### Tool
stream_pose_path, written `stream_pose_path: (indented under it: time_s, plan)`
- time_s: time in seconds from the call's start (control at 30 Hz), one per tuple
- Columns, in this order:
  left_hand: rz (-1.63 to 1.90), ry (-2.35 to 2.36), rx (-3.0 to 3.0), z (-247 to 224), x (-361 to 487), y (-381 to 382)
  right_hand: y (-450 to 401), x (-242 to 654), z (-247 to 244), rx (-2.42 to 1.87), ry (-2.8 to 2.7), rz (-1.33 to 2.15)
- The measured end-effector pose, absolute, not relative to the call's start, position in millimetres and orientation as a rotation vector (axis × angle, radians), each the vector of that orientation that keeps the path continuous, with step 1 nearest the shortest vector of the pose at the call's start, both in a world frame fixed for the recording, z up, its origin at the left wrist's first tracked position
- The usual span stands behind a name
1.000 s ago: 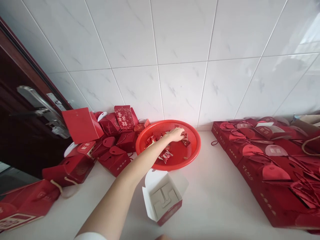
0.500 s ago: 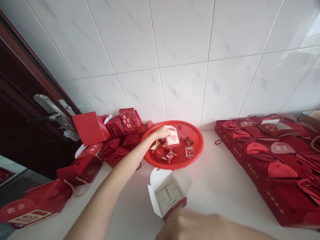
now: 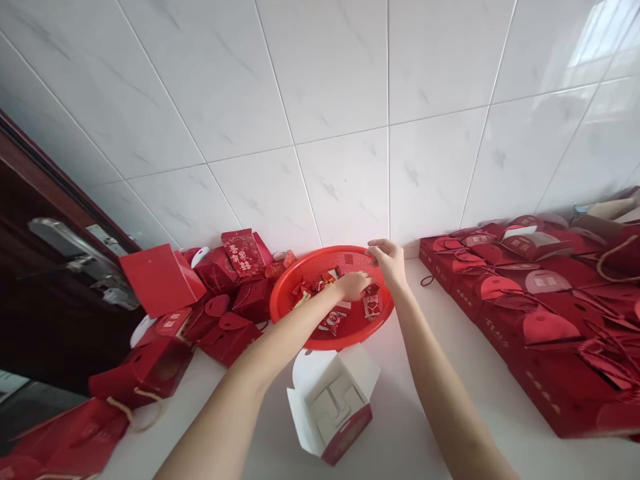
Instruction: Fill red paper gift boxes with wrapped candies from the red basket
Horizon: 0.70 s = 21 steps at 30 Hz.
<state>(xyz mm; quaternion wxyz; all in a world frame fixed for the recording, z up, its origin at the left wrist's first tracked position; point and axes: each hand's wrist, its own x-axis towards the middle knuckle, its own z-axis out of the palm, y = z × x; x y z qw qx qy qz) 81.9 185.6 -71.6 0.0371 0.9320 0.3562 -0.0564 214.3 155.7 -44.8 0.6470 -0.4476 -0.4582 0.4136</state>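
My left hand [image 3: 356, 285] is down inside a red plastic basket [image 3: 333, 343], its fingers drawn together at a dark red wrapped candy [image 3: 371, 290]. Over the basket's right rim hovers my right hand [image 3: 390, 261], fingers bent and slightly apart, with nothing visible in them. A white-and-red wrapped candy [image 3: 372, 306] lies just below the left fingertips. Another red-and-white candy [image 3: 331, 323] lies nearer the front, among several mixed packets partly hidden by my left forearm. In front of the basket stands an open box [image 3: 345, 437], white inside and red outside, with its flaps spread.
Rows of closed red gift boxes [image 3: 505, 313] line the right side of the white counter [image 3: 400, 427]. A pile of red boxes [image 3: 235, 337], some with rope handles, fills the left. A tiled wall [image 3: 340, 187] rises behind; a dark door [image 3: 50, 293] stands at left.
My right hand has left the open box and moved up to the basket's right rim. My left hand has lowered to the right in the basket, and the pale packet is out of its fingers.
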Motion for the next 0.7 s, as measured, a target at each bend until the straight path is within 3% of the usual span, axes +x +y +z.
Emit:
stream_pose_path:
  time_s: [0.3, 0.7]
  plan:
    - [0.023, 1.213, 2.573, -99, 72, 213, 166, 211, -68, -1.144, -1.138, 0.961]
    - [0.855, 1.122, 2.053, -52, 35, 205, 165, 208, -71, -1.094, -1.162, 1.085]
